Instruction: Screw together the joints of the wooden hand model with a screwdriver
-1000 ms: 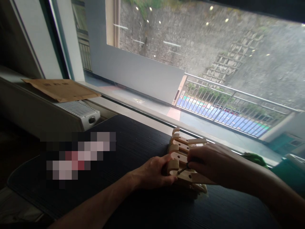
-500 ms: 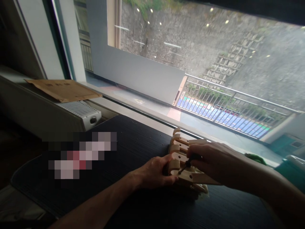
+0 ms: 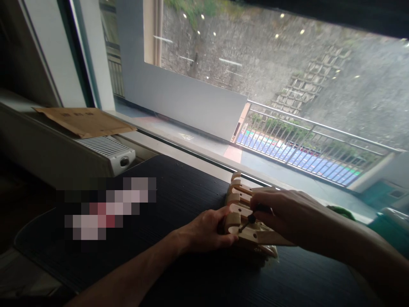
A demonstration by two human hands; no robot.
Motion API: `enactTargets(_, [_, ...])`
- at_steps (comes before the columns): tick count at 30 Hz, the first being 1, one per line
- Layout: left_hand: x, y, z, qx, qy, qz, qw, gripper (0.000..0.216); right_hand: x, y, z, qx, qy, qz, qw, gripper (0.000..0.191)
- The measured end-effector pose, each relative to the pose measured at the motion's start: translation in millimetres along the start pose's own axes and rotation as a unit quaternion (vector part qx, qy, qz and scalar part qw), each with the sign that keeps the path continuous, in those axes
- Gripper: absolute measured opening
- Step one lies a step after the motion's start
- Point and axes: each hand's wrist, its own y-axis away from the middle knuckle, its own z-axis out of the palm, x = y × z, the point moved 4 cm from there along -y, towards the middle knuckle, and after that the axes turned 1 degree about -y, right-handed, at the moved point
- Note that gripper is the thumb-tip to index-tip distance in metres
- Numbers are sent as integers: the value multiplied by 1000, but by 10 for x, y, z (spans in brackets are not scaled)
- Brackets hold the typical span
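A pale wooden piece with several curled hooks and dark holes (image 3: 234, 219) lies on the dark tabletop (image 3: 179, 187). My left hand (image 3: 207, 230) grips its left edge, thumb and fingers closed around the nearest hook. In my closed right hand (image 3: 275, 209) is a screwdriver (image 3: 251, 218) with a dark handle, mostly hidden by the fingers. Its thin shaft slants down to the left, and the tip meets the wood by the nearest hook. Something in clear plastic (image 3: 270, 252) shows under the wood's front end.
A brown paper envelope (image 3: 86, 121) rests on a white vented unit (image 3: 107, 148) at the left. A large window with a sill (image 3: 204, 160) borders the table's far side. Green things stand at the right, including a teal container (image 3: 390, 230). A blurred-out patch covers the table's left part.
Hardly anything differs. Both hands keep their hold, and the screwdriver stays against the wood; the whole view has shifted very slightly.
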Motion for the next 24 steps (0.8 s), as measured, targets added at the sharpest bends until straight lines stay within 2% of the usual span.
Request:
enactTargets(3, [17,8,-7,-4,1,-5,1000,39,-5,-34,34,-23,0,0,1000,16])
enactTargets(9, [28,12,-10,-5,-7,-12,1000,36,-17,-108,100,-5,-4,-14,1000,21])
enactTargets(14, [35,9,-14,-5,-11,-7,1000,40,-15,-66,85,-3,-5,4,1000,24])
enactTargets(20, [21,2,-10,-4,-5,-2,1000,38,-50,-4,13,-23,-26,-34,999,13])
enactTargets(24, [3,-1,-5,-2,-10,-9,1000,38,-49,-46,41,-26,-36,-33,998,17])
